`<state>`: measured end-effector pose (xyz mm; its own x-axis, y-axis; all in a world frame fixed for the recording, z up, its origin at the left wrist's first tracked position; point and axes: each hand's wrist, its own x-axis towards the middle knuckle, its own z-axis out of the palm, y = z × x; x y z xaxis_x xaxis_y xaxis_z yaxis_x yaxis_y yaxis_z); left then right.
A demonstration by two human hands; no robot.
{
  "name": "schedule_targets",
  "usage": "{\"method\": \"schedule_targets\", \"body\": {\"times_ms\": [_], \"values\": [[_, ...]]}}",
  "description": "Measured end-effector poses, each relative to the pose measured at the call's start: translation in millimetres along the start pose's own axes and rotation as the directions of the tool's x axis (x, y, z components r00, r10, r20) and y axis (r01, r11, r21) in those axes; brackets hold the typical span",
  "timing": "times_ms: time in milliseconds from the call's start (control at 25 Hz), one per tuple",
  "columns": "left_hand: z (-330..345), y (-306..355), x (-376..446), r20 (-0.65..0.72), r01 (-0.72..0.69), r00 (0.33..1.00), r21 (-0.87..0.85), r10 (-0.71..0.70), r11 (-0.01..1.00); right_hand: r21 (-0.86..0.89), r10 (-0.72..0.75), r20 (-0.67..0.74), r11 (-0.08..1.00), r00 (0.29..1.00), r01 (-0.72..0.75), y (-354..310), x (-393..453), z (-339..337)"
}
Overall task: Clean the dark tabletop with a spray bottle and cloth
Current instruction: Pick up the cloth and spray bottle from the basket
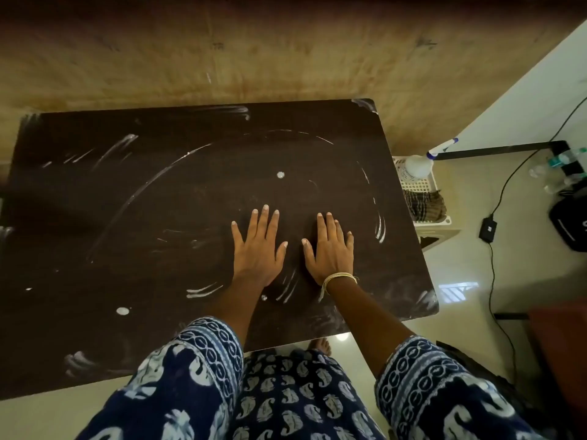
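A person wears a dark blue garment (295, 404) printed with white paisley motifs, its sleeves (206, 354) banded with chain-like loops; pale thread (338, 277) wraps the right wrist

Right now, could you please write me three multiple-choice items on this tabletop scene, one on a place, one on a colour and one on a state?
1. Where is the spray bottle?
A. In the white basket beside the table's right edge
B. On the dark tabletop
C. In the left hand

2. What colour are the smears on the tabletop?
A. Red
B. White
C. Green

3. How is the right hand?
A. Gripping the cloth
B. Squeezing the bottle
C. Lying flat on the tabletop, fingers straight

Answers: 1 A, the bottle stands in the basket off the table. 2 B, streaks and dots show white on the dark surface. 3 C, both palms rest flat and hold nothing; the cloth hangs at the basket.
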<state>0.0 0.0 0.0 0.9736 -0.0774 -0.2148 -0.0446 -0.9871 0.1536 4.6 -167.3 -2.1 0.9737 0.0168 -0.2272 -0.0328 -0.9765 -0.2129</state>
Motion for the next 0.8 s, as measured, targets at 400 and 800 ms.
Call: {"method": "schedule_targets", "body": {"times_ms": [400, 800], "values": [[4, 122, 51, -0.005, -0.004, 1.000, 0.034, 0.005, 0.999, -0.028, 0.013, -0.070, 0.999, 0.997, -0.015, 125, 49, -42], [8, 300, 94, -0.025, 0.138, 0.990, -0.043, -0.140, 0.989, -0.089, -0.088, 0.034, 0.992, 0.996, 0.090, 300, 100, -102]]}}
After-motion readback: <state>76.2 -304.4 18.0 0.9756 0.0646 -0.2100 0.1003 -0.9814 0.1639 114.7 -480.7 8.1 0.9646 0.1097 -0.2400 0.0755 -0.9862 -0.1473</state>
